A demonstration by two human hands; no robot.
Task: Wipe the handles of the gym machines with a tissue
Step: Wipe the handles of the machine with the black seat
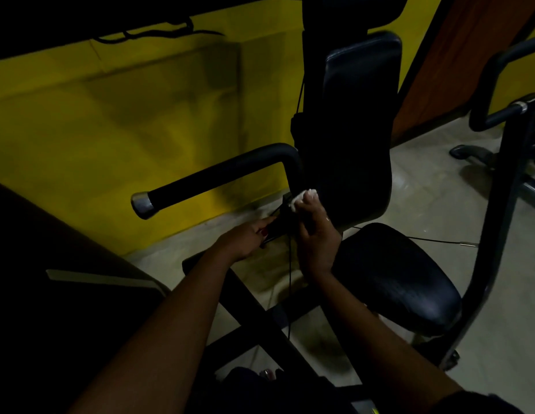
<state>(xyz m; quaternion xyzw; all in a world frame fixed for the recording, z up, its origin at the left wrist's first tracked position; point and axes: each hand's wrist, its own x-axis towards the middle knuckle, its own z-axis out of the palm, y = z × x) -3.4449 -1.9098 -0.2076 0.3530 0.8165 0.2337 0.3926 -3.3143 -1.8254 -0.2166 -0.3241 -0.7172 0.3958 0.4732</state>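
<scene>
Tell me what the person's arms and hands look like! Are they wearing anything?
Both forearms are bare: no watch, bracelet or gloves. The left hand has red polish on its thumbnail. The right hand has a small shiny spot on one of its fingers, perhaps a ring; it is too dim to be sure. Dark cloth by the right elbow may be a sleeve.

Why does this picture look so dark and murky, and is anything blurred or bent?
Head view: dim light, the black machine sinks into shadow; only the yellow wall and the tissue in the right hand stand out; what the left hand touches is lost in darkness; everything is slightly soft, and straight lines bow toward the edges.
</scene>
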